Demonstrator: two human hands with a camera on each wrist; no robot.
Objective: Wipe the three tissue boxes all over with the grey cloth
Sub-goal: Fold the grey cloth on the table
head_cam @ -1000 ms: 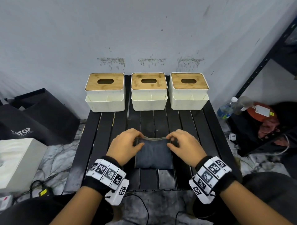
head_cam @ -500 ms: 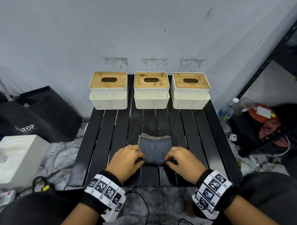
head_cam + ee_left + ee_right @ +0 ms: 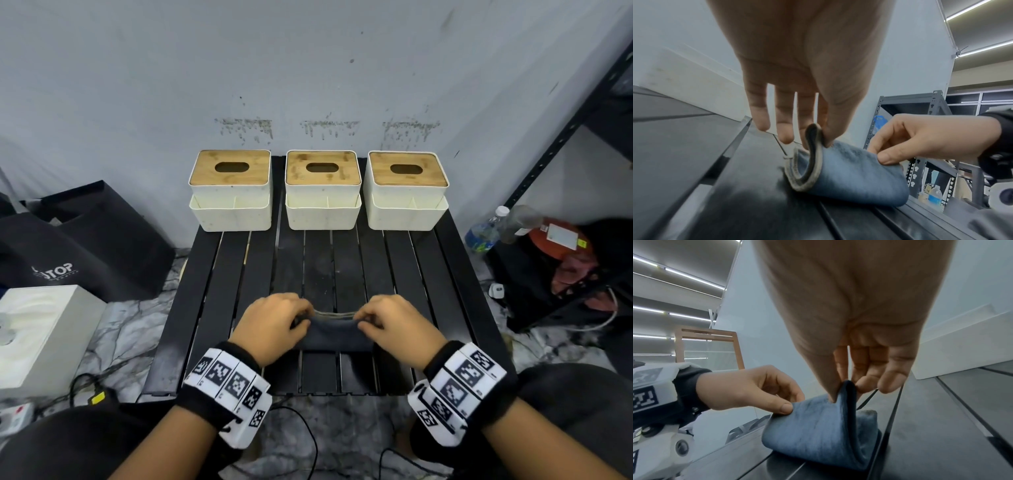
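1. Grey cloth (image 3: pixel 334 334), folded over with pale hem showing, near front edge of black slatted table (image 3: pixel 212 291)
2. Left hand (image 3: pixel 270 325) and right hand (image 3: pixel 397 325) each pinch an upper corner
3. Three tissue boxes (image 3: pixel 322 190) line the far edge against a grey wall (image 3: pixel 308 68)

Both hands back at the cloth's (image 3: pixel 334 334) far edge after sliding to its near end, left hand (image 3: pixel 270 327) and right hand (image 3: pixel 399 325) now pinching that edge, cloth folded over on itself, shorter on the table (image 3: pixel 212 291).

Folded grey cloth (image 3: pixel 334 334) lifted at near edge, three tissue boxes (image 3: pixel 322 190) behind
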